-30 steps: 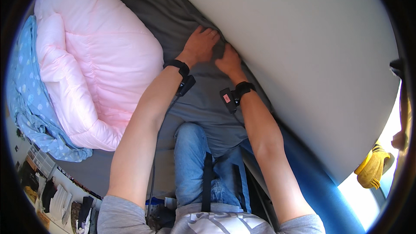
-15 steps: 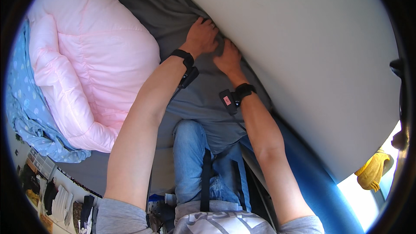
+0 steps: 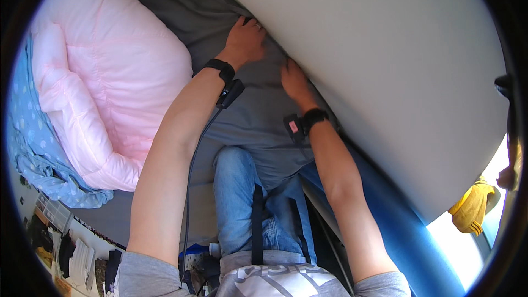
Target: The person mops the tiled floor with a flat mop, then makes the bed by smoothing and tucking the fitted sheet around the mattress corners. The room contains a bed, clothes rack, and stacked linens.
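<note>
A dark grey bedsheet (image 3: 247, 115) covers the mattress, wrinkled where it meets the pale wall (image 3: 374, 77). Along that edge my left hand (image 3: 246, 40) is curled over the sheet, fingertips by the wall and a ring showing on one finger. Nearer to me on the same edge, my right hand (image 3: 297, 83) grips the sheet. Its fingers are slightly blurred and partly hidden at the seam between mattress and wall. Some bare sheet lies between the two hands. My jeans-clad knee (image 3: 236, 170) rests on the bed.
A puffy pink quilt (image 3: 126, 77) is heaped on the bed's left, over a patterned blue cloth (image 3: 33, 126). Blue material (image 3: 385, 209) runs beside the wall. Something yellow (image 3: 473, 209) hangs at the far right. Shelved items (image 3: 80, 261) stand lower left.
My hands have moved apart along the mattress edge: the left slid up and left, the right slightly down and right. The sheet between them looks less bunched.
</note>
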### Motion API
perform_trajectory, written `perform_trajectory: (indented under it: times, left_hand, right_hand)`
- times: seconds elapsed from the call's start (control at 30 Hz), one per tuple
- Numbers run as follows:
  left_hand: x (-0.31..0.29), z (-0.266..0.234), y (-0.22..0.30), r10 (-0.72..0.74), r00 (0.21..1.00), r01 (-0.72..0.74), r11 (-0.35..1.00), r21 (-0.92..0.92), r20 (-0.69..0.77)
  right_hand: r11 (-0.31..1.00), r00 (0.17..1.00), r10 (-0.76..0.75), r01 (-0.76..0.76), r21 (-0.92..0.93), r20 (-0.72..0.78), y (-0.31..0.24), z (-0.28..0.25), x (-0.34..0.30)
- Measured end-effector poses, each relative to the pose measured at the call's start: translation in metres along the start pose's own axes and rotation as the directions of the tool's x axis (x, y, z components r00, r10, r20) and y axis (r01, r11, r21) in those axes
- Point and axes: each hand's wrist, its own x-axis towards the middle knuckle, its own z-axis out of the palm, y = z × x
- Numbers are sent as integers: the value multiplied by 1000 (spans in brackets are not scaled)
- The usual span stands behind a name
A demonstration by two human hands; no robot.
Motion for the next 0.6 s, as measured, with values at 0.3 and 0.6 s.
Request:
perform_trajectory:
  times: [0.3,0.6]
  left_hand:
    - [-10,-11,-8,33,996,-34,999,11,81]
    - [-29,-5,-48,-44,985,59,994,87,-164]
  right_hand:
    - [986,948,-167,155,-63,-270,54,0,-62]
    - [950,938,-296,269,-157,-179,-24,-12,-53]
